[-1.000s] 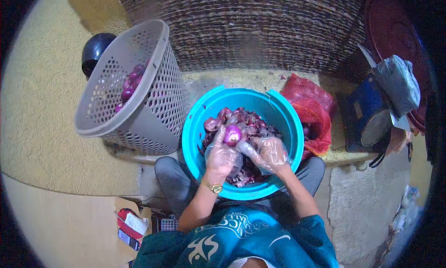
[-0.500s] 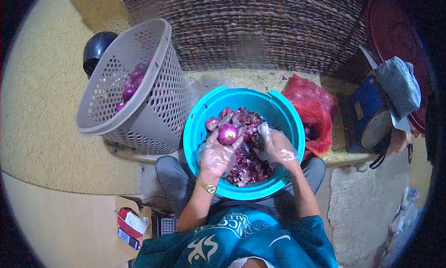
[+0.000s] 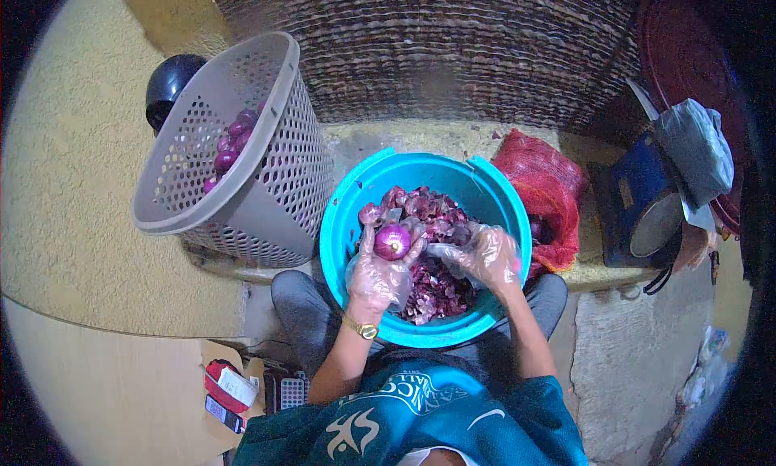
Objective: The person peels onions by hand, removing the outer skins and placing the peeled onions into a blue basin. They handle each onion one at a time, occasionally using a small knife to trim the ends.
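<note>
A shiny purple onion (image 3: 392, 242) rests in the fingers of my left hand (image 3: 378, 282), which wears a clear plastic glove and has a gold watch at the wrist. To its right, my right hand (image 3: 490, 260), also gloved, has its fingers curled and pointing toward the onion without touching it. Whatever those fingers hold is too unclear to name. Both hands are over a turquoise tub (image 3: 520, 215) between my knees. Dark purple onion skins (image 3: 440, 292) fill its bottom, with some onions at the upper left of the pile.
A grey perforated basket (image 3: 289, 175) with purple onions leans at the left, beside a dark round object (image 3: 171, 90). Behind the tub on the right lies a red mesh sack (image 3: 546, 171). A blue scale (image 3: 638, 187) stands farther right. A phone (image 3: 224, 413) lies lower left.
The onion has tilted and dropped slightly in my left hand. My right hand has turned, with its fingers now reaching left toward the onion.
</note>
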Motion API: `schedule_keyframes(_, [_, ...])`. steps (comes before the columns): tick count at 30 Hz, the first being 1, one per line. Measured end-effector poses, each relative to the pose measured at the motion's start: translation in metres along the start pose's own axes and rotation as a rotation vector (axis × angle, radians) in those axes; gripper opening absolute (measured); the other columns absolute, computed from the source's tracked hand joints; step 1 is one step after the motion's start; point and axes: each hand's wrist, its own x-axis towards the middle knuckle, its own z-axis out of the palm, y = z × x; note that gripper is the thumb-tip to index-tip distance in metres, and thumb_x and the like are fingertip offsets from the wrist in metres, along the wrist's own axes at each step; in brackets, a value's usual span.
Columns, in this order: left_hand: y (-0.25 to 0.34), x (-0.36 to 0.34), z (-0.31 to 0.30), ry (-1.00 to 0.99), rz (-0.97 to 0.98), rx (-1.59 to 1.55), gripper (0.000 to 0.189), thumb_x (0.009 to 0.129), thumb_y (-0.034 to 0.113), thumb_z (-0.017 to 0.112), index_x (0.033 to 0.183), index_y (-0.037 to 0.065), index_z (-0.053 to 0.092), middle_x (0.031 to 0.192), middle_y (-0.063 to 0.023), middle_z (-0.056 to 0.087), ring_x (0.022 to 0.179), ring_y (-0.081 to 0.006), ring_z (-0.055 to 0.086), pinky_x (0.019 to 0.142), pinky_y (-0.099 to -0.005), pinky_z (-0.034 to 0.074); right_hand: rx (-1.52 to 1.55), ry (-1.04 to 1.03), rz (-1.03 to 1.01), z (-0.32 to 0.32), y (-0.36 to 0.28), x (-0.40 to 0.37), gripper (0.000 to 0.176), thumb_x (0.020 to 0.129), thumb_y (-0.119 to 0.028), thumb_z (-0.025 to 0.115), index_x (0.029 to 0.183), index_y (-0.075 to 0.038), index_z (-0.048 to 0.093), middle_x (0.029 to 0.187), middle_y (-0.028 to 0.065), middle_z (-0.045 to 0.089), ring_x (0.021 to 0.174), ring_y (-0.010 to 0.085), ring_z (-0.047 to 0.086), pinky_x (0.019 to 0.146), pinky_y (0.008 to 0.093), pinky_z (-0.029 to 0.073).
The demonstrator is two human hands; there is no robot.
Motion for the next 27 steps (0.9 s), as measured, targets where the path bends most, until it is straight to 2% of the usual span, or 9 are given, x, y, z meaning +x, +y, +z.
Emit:
schedule_keyframes(2, [0.002,-0.003,0.003,-0.01,0.017,0.038,0.05,0.101,0.035,0.052,0.14,0.004,0.045,0.138,-0.0219,0.051,0.131,-0.0386,0.047,0.114,-0.0582,0.034,-0.053,0.136,-0.052,0.007,0.007,-0.001,0.062,0.076,-0.063,0.072,0.101,-0.006,0.073,0.08,0.0215,0.071,0.078,0.0376,0.07,0.071,0.0491,0.053])
schedule_keyframes(4, [0.005,-0.005,0.007,-0.128,-0.034,-0.006,0.04,0.103,0.023,0.046,0.139,0.004,0.047,0.138,-0.0192,0.052,0.132,-0.0378,0.047,0.115,-0.0562,0.033,-0.079,0.129,-0.037,0.01,0.009,0.0,0.059,0.079,-0.06,0.069,0.105,-0.006,0.072,0.082,0.0225,0.071,0.081,0.0393,0.07,0.073,0.0499,0.053])
schedule_keyframes(8, [0.004,-0.002,0.002,-0.071,-0.01,0.027,0.041,0.102,0.02,0.047,0.139,0.004,0.046,0.139,-0.0193,0.052,0.131,-0.0369,0.047,0.116,-0.0546,0.032,-0.121,0.152,-0.053,0.024,0.02,0.003,0.048,0.089,-0.05,0.062,0.107,-0.006,0.071,0.086,0.0247,0.07,0.086,0.0437,0.068,0.077,0.0518,0.053])
schedule_keyframes(10, [0.001,-0.003,0.003,-0.034,0.076,0.107,0.046,0.101,0.031,0.051,0.138,0.004,0.047,0.137,-0.0195,0.053,0.13,-0.0359,0.048,0.114,-0.0527,0.036,-0.063,0.157,-0.066,0.02,0.016,0.003,0.049,0.09,-0.051,0.06,0.102,-0.006,0.072,0.084,0.0258,0.069,0.083,0.043,0.068,0.077,0.0523,0.053])
schedule_keyframes(15, [0.005,-0.005,-0.008,0.017,0.082,0.1,0.057,0.102,0.04,0.049,0.142,0.0,0.04,0.142,-0.0219,0.047,0.134,-0.0376,0.044,0.114,-0.0565,0.035,-0.031,0.153,-0.088,0.013,0.011,0.003,0.049,0.091,-0.052,0.057,0.088,-0.007,0.075,0.078,0.0262,0.068,0.077,0.0422,0.068,0.072,0.0517,0.053])
schedule_keyframes(19, [0.008,0.0,-0.018,-0.059,0.029,-0.032,0.059,0.101,0.041,0.049,0.142,-0.001,0.038,0.142,-0.0229,0.046,0.132,-0.039,0.045,0.114,-0.057,0.034,-0.126,0.16,-0.047,0.013,0.012,0.003,0.058,0.082,-0.064,0.064,0.082,-0.007,0.076,0.072,0.0226,0.068,0.071,0.0392,0.068,0.067,0.0495,0.053])
schedule_keyframes(21, [0.006,0.0,-0.012,-0.002,0.032,-0.041,0.06,0.101,0.041,0.049,0.142,-0.001,0.038,0.142,-0.0234,0.046,0.132,-0.0392,0.045,0.115,-0.0573,0.032,-0.187,0.131,-0.045,0.014,0.013,0.003,0.062,0.078,-0.068,0.067,0.081,-0.006,0.076,0.07,0.0209,0.068,0.069,0.0374,0.069,0.066,0.0482,0.053])
schedule_keyframes(24, [0.004,-0.004,-0.003,0.008,0.037,-0.022,0.06,0.101,0.04,0.049,0.142,-0.002,0.037,0.142,-0.0244,0.047,0.131,-0.0394,0.046,0.117,-0.0577,0.029,-0.197,0.239,-0.116,0.015,0.017,-0.001,0.068,0.072,-0.074,0.068,0.077,-0.006,0.074,0.065,0.0187,0.066,0.066,0.0365,0.068,0.063,0.0474,0.052])
schedule_keyframes(27, [0.005,-0.003,-0.005,-0.041,0.046,0.011,0.058,0.102,0.039,0.049,0.142,-0.001,0.037,0.14,-0.024,0.048,0.131,-0.0389,0.047,0.117,-0.0577,0.029,-0.148,0.141,-0.081,0.007,0.007,-0.004,0.071,0.073,-0.072,0.068,0.088,-0.003,0.07,0.072,0.0218,0.067,0.071,0.0393,0.068,0.065,0.0502,0.051])
